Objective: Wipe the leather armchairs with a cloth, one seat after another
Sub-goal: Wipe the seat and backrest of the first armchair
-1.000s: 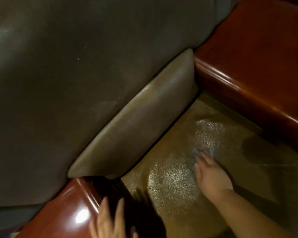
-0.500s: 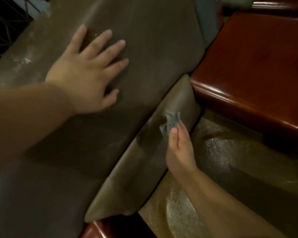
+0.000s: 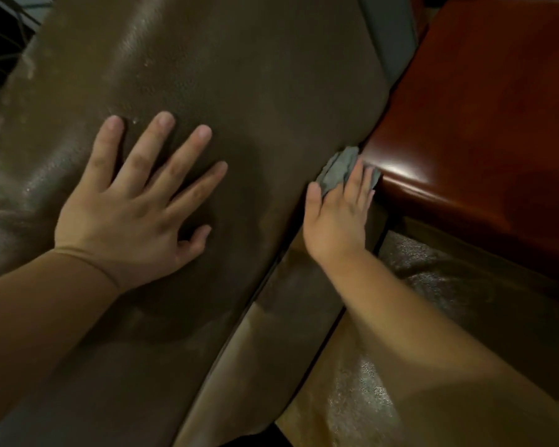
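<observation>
a: start from the fingers. what do they do?

b: the right hand (image 3: 336, 217) presses a small crumpled grey cloth (image 3: 338, 167) under its straight fingers (image 3: 352, 185), and the thumb pinches the edge of the cloth from the left side. so this hand holds the cloth. the left hand (image 3: 133, 211) has the fingers spread and flat; it holds nothing, it only leans on the dark brown leather backrest (image 3: 239, 75).

a: and where is the cloth, counted from the fingers?

b: directly under and just beyond the right fingertips. it lies in the corner where the backrest meets the lighter brown leather bolster (image 3: 288, 317), touching the glossy red-brown wooden armrest (image 3: 481, 124) on the right of the fingers.

a: how far is the work, in your opinion?

b: i judge it is in the middle of this one chair. the tan leather seat cushion (image 3: 362, 382), below the right wrist, shines in patches, which may be moisture from wiping, but i cannot be sure. near the left fingertips a few small pale specks remain on the backrest, so this big surface looks not yet cleaned.

a: what is left, then?

b: probably the rest of the bolster, the whole backrest, and afterwards the other armchairs. no other seat is clearly visible here, so i cannot tell how many remain.
</observation>
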`<state>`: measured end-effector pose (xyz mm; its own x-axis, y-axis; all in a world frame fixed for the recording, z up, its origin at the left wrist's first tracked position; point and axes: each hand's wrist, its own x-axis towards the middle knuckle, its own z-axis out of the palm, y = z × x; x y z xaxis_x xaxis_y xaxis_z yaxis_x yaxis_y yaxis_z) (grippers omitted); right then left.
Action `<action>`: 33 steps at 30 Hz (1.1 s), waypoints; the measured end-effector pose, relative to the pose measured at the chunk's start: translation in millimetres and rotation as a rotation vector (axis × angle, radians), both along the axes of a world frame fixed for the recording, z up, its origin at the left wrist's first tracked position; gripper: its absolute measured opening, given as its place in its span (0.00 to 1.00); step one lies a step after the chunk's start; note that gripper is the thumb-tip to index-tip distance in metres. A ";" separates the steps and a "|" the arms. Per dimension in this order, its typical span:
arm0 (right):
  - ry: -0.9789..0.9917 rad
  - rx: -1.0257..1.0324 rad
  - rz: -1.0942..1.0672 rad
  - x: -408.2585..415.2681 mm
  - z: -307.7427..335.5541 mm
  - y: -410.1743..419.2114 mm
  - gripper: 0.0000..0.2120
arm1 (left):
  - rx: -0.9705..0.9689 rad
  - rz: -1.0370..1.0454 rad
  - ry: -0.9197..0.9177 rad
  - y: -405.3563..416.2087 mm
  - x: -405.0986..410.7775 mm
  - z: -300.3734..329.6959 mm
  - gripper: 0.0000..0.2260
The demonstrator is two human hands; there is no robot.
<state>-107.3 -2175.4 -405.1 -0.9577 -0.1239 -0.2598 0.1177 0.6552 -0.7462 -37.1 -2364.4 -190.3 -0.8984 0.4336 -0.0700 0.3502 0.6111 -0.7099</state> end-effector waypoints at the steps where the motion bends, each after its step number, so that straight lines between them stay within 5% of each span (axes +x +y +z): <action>1: 0.025 0.004 0.036 18.8 2.4 -2.3 0.36 | 0.007 -0.008 0.008 -0.8 -0.1 -1.0 0.34; 5: 0.051 0.142 0.366 69.8 0.2 -1.7 0.45 | 0.019 -0.024 0.016 -5.8 0.0 -5.0 0.34; 11: -0.113 -0.082 0.004 -47.1 0.4 20.3 0.42 | 0.096 0.055 -0.040 -19.7 -0.6 -18.5 0.35; 22: 0.175 0.176 0.463 46.2 -4.6 19.6 0.46 | 0.079 -0.029 0.049 -10.4 -0.2 -17.0 0.33; 24: 0.120 0.162 0.398 16.7 -5.0 23.0 0.47 | 0.067 -0.035 0.058 -10.9 -0.3 -16.2 0.34; 28: -0.086 -0.174 -0.022 -51.6 5.2 18.6 0.40 | 0.014 -0.036 0.038 -10.0 -1.1 -11.4 0.35; 33: 0.078 0.055 0.034 5.6 -1.9 -7.4 0.44 | -0.048 -0.024 0.036 -8.2 0.1 -8.5 0.34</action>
<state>-101.8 -2182.9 -407.1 -0.9707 -0.1447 -0.1918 0.0373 0.6979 -0.7152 -37.0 -2372.6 -198.9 -0.8899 0.4523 -0.0591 0.3385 0.5679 -0.7503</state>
